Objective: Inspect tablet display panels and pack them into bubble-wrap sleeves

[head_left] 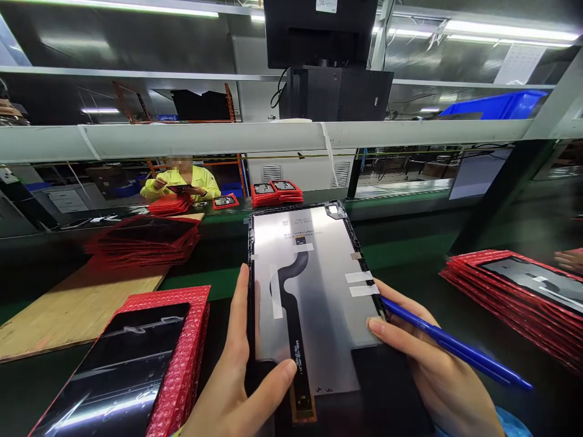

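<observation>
Both my hands hold up a tablet display panel (314, 291), its silver back facing me, with a black flex cable down the middle and white tape strips near its right edge. My left hand (237, 370) grips the panel's lower left edge, thumb across the bottom. My right hand (432, 364) supports the lower right edge, thumb on the panel, and also holds a blue pen (455, 346) that points toward the tape strips.
A panel lies on a red bubble-wrap stack (182, 358) at lower left. More red stacks sit at left (146, 240), right (514, 297) and far back (277, 193). A wooden board (77, 303) lies on the green conveyor. A person in yellow (182, 181) works opposite. Another person's hand (569, 260) shows at the right edge.
</observation>
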The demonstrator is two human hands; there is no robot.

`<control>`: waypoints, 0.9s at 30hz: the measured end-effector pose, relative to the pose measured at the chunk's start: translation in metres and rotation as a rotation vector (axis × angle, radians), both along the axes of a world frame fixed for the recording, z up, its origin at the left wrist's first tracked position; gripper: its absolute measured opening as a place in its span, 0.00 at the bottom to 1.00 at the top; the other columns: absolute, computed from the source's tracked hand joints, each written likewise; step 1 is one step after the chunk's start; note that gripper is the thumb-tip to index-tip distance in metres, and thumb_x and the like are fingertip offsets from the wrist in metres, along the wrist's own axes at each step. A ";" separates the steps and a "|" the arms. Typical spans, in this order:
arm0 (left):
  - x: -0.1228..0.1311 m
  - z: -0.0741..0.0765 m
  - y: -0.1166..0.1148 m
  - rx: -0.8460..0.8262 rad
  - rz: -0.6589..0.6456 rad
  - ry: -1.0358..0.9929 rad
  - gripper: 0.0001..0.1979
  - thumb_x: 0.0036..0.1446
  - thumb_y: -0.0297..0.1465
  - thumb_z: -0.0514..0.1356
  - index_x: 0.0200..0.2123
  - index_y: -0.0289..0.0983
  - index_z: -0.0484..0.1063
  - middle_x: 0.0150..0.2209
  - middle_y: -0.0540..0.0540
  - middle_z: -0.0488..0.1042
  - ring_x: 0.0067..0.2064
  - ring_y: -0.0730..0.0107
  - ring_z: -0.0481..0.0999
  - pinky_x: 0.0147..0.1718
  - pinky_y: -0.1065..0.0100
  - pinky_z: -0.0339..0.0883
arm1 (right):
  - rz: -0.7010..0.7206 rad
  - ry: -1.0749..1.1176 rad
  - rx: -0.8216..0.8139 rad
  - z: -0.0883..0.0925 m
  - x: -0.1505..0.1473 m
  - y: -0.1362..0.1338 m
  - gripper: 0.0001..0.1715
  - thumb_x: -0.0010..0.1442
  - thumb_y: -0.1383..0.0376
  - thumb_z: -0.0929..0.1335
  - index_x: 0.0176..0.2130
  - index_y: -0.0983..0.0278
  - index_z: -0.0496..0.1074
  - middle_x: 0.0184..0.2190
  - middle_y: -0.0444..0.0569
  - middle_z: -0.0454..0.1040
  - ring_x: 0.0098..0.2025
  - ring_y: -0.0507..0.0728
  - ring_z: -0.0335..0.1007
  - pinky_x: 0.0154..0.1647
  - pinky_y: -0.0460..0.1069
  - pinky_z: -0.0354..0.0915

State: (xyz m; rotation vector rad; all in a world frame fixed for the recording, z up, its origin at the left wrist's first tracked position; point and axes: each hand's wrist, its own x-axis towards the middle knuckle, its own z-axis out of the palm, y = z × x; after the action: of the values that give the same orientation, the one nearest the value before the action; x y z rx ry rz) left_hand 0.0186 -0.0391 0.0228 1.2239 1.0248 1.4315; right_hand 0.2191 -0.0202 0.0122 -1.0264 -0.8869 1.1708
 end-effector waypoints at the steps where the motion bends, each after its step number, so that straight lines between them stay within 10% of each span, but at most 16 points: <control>1: 0.000 0.001 -0.002 0.006 0.003 0.007 0.40 0.56 0.33 0.60 0.66 0.59 0.42 0.65 0.59 0.59 0.66 0.67 0.53 0.64 0.62 0.41 | 0.011 0.004 -0.005 -0.001 0.001 0.000 0.26 0.47 0.62 0.77 0.47 0.52 0.75 0.52 0.43 0.77 0.58 0.65 0.67 0.55 0.56 0.69; 6: 0.001 0.002 -0.004 0.023 0.055 -0.007 0.40 0.55 0.32 0.60 0.66 0.55 0.44 0.66 0.56 0.57 0.66 0.62 0.54 0.64 0.59 0.41 | 0.026 0.018 0.002 -0.003 0.001 0.003 0.26 0.47 0.62 0.77 0.47 0.52 0.76 0.52 0.44 0.77 0.57 0.65 0.68 0.55 0.57 0.68; 14: -0.012 0.002 0.020 -0.076 0.050 -0.221 0.48 0.48 0.32 0.66 0.66 0.55 0.42 0.50 0.48 0.78 0.49 0.56 0.77 0.45 0.61 0.71 | 0.091 0.104 0.079 -0.006 -0.006 0.005 0.23 0.46 0.63 0.78 0.44 0.50 0.78 0.48 0.42 0.79 0.54 0.62 0.71 0.52 0.53 0.70; 20: -0.029 0.001 0.041 -0.273 0.095 -0.315 0.36 0.42 0.32 0.70 0.57 0.41 0.66 0.45 0.45 0.80 0.43 0.53 0.80 0.41 0.63 0.75 | 0.300 0.239 0.011 -0.008 -0.021 0.004 0.18 0.47 0.59 0.77 0.41 0.53 0.79 0.44 0.44 0.81 0.49 0.62 0.75 0.50 0.55 0.69; 27: -0.036 0.000 0.047 -0.214 0.104 -0.308 0.34 0.43 0.31 0.70 0.56 0.41 0.68 0.43 0.47 0.81 0.46 0.56 0.79 0.35 0.71 0.75 | 0.409 0.318 0.063 -0.010 -0.027 0.005 0.18 0.50 0.54 0.75 0.41 0.56 0.79 0.37 0.48 0.83 0.43 0.62 0.77 0.48 0.57 0.68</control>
State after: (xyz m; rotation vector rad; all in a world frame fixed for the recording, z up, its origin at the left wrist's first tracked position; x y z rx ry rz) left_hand -0.0170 0.0075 0.0226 0.7776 1.0081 1.4917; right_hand 0.1921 -0.0152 0.0024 -0.5957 -0.8934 1.5865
